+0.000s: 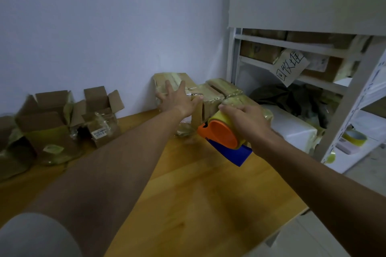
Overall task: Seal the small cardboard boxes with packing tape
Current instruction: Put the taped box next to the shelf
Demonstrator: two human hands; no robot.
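My left hand (177, 100) reaches far over the wooden table (188, 194), fingers spread straight against a small cardboard box (197, 110) in front of a taped stack at the wall (167, 78). My right hand (244, 121) grips a tape dispenser (223, 133) with an orange hub, a yellowish tape roll and a blue blade guard, held just right of that box. More taped boxes (221, 89) sit behind the dispenser.
Two open cardboard boxes (100, 110) (48, 123) with flaps up stand at the left against the wall. A white metal shelf (344, 94) with boxes, a handwritten paper note and a spare tape roll (355, 137) stands at the right. A white block (292, 129) lies beside it.
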